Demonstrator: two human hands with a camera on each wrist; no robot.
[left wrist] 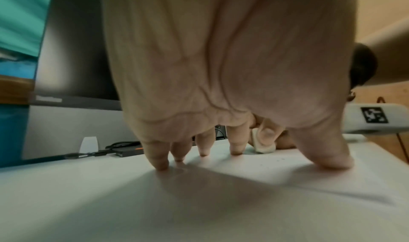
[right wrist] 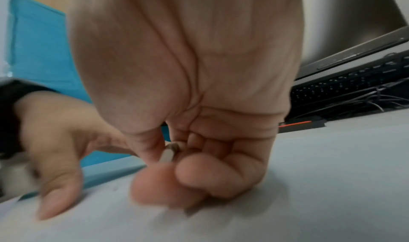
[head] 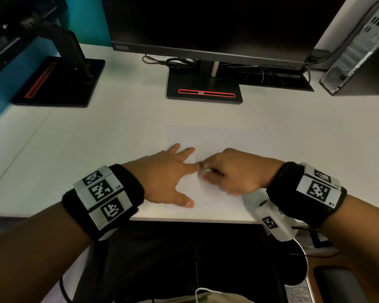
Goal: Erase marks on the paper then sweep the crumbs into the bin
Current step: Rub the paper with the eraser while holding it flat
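Note:
A white sheet of paper (head: pixel 219 141) lies on the pale desk (head: pixel 96 149), near its front edge. My left hand (head: pixel 171 178) rests flat on the sheet's left part, fingers spread and fingertips (left wrist: pixel 235 150) pressing down. Just to its right, my right hand (head: pixel 208 173) is curled and pinches a small white eraser (left wrist: pixel 264 145) (right wrist: pixel 169 154) against the paper, close to the left index finger. A few tiny dark specks (head: pixel 189 189) lie on the paper between the left thumb and the right hand. No bin is clearly in view.
A monitor on a black stand (head: pixel 204 88) stands behind the paper, with cables and a keyboard (head: pixel 276 77) under it. Another monitor base (head: pixel 59 84) sits at far left and a computer tower (head: pixel 359 51) at far right. The desk's front edge (head: pixel 184 218) runs just below my hands.

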